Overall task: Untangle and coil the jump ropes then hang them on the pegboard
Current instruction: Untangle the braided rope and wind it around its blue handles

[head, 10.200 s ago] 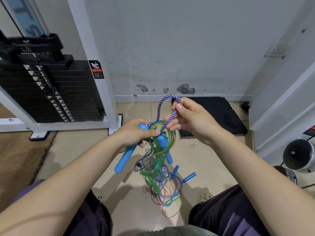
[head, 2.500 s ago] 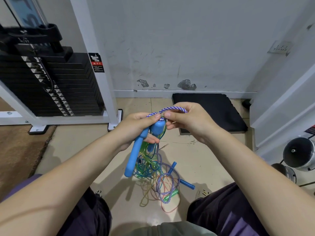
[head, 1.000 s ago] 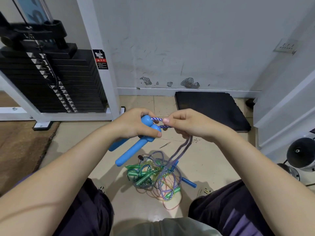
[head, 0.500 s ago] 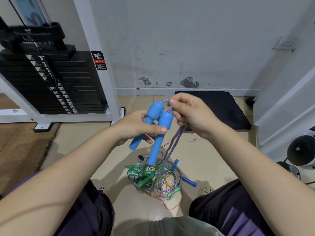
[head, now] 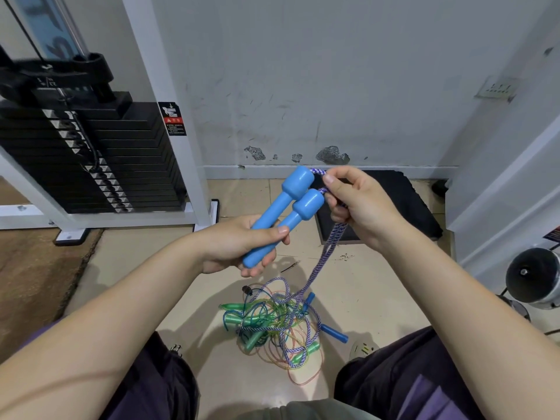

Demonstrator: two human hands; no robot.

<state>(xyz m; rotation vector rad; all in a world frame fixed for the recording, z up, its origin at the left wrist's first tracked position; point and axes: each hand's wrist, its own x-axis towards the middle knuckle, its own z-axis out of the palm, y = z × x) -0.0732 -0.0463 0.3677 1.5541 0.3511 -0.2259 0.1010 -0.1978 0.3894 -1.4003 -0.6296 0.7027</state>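
My left hand (head: 239,242) grips two blue handles (head: 288,207) side by side, their thick ends pointing up and right. My right hand (head: 357,204) pinches the purple-and-white braided rope (head: 330,250) just where it leaves the handle tops. From there the braided rope hangs down to a tangled pile of ropes (head: 278,325) on the floor between my knees. The pile mixes green, blue and orange cords with green handles (head: 233,319) and a small blue handle (head: 333,333). No pegboard is in view.
A black weight stack (head: 91,159) in a white frame stands at the left. A black mat (head: 403,201) lies against the wall behind my hands. Brown carpet (head: 36,268) borders the tiled floor at left, and a chrome dumbbell end (head: 533,277) sits at the right.
Over the last second my left hand lifted the two blue handles and tilted them upright. My right hand rose with the braided rope, pulling it taut out of the pile.
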